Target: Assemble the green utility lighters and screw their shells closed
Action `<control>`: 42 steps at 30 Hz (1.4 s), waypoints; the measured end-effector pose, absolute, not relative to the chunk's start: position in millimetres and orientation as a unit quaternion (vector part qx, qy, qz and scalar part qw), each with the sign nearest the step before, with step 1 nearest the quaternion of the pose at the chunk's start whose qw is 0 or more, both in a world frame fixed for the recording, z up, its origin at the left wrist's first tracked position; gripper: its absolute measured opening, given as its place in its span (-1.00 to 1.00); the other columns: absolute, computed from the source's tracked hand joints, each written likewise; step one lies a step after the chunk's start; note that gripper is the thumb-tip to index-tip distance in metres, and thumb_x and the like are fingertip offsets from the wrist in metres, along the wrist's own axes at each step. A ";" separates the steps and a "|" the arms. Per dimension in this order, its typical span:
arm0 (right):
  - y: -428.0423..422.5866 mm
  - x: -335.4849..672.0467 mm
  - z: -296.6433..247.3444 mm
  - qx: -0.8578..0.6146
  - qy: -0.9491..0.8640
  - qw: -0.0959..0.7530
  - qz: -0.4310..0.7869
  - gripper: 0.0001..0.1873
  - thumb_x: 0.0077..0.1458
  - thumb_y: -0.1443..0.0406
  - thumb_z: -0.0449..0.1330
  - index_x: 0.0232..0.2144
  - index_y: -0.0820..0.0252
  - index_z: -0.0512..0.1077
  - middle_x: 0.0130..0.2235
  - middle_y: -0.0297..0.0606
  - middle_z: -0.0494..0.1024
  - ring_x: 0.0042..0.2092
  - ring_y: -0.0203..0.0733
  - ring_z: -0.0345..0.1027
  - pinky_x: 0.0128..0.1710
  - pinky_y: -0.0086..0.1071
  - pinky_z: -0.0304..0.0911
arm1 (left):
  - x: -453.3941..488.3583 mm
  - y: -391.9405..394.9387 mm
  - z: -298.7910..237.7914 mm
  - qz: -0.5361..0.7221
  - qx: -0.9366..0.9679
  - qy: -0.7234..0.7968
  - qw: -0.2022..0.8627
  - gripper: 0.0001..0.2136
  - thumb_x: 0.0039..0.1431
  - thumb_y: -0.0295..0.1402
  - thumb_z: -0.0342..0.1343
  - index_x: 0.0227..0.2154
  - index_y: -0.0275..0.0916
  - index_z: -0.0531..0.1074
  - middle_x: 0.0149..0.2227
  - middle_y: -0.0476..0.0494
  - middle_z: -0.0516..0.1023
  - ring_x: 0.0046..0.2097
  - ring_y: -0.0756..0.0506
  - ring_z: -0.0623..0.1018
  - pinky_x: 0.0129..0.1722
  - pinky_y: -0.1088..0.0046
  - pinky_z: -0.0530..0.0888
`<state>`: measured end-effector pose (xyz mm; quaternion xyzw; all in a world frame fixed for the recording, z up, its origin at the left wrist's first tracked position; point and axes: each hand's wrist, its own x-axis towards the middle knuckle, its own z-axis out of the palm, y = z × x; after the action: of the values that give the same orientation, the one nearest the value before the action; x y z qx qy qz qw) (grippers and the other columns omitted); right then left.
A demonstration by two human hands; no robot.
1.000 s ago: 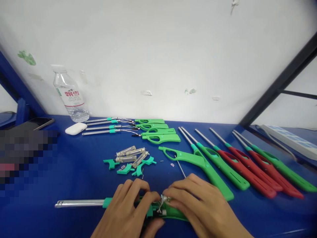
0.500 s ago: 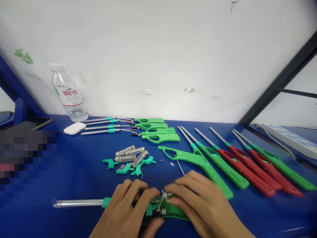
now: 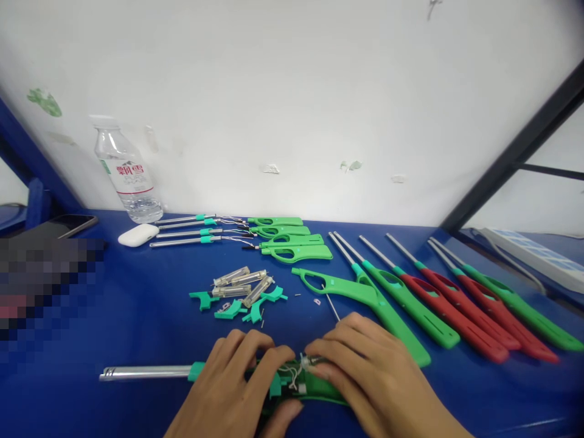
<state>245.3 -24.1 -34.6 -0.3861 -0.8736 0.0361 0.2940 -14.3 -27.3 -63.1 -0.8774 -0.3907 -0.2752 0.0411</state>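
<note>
My left hand (image 3: 232, 380) is closed over an opened green long-necked lighter (image 3: 319, 384), fingers on its far side and thumb on the near side. The lighter's silver tube (image 3: 146, 373) points left. Thin white wires and a teal trigger (image 3: 275, 384) show in the gap between my hands. With thumb and fingers my right hand (image 3: 369, 371) pinches a clear fuel tank (image 3: 305, 361) at the shell; only its valve end shows. Just beyond lie several clear tanks (image 3: 235, 292) and loose teal triggers (image 3: 230, 310). A green half shell (image 3: 337, 286) lies behind my right hand, near a screwdriver shaft (image 3: 332, 306).
Red and green assembled lighters (image 3: 438, 304) lie slanted at the right. Several silver tubes (image 3: 185, 242) and green shells (image 3: 296, 252) line the back, near a water bottle (image 3: 130, 176) and white case (image 3: 138, 235). A phone (image 3: 68, 225) lies left; a power strip (image 3: 538, 255) right.
My right fingertips and the clear tank's end have shifted very slightly at the shell. My left hand keeps its place on the lighter.
</note>
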 end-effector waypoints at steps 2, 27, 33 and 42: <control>-24.1 245.4 -34.3 -0.387 -0.875 0.288 0.044 -0.74 0.61 0.23 0.08 -0.06 0.09 0.58 -0.17 -0.35 0.71 -0.18 -0.11 0.49 -0.12 -0.26 0.37 | -9.9 -26.0 -60.9 -0.285 -0.869 -0.403 0.037 -0.73 0.43 -0.15 0.26 0.11 -0.01 0.52 -0.09 -0.04 0.66 -0.10 -0.16 0.65 -0.02 0.32 0.64; -24.6 240.9 -36.4 -0.364 -0.888 0.279 0.030 -0.75 0.59 0.22 0.12 0.02 0.09 0.62 -0.16 -0.31 0.68 -0.20 -0.14 0.54 -0.16 -0.27 0.42 | -13.9 -27.1 -63.1 -0.261 -0.882 -0.390 0.037 -0.67 0.37 -0.24 0.31 0.13 -0.02 0.46 -0.04 -0.02 0.67 -0.10 -0.19 0.67 -0.03 0.23 0.65; -26.6 239.9 -33.1 -0.363 -0.890 0.275 0.031 -0.74 0.59 0.26 0.11 -0.02 0.10 0.63 -0.19 -0.29 0.66 -0.26 -0.17 0.53 -0.26 -0.32 0.43 | -14.0 -26.9 -64.0 -0.259 -0.885 -0.386 0.031 -0.69 0.37 -0.27 0.31 0.11 -0.03 0.45 -0.06 -0.01 0.66 -0.11 -0.18 0.67 -0.06 0.22 0.67; -25.2 237.7 -28.2 -0.368 -0.888 0.275 0.027 -0.69 0.60 0.26 0.07 -0.01 0.12 0.64 -0.15 -0.25 0.65 -0.23 -0.16 0.56 -0.18 -0.32 0.49 | -14.7 -26.0 -64.1 -0.248 -0.893 -0.375 0.014 -0.82 0.42 -0.31 0.25 0.02 -0.05 0.47 -0.08 -0.06 0.62 -0.13 -0.19 0.63 -0.11 0.20 0.66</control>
<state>237.7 -25.2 -28.2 -0.3679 -0.8879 0.0267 0.2749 -14.7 -26.0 -64.1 -0.8929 -0.3754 -0.2482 0.0139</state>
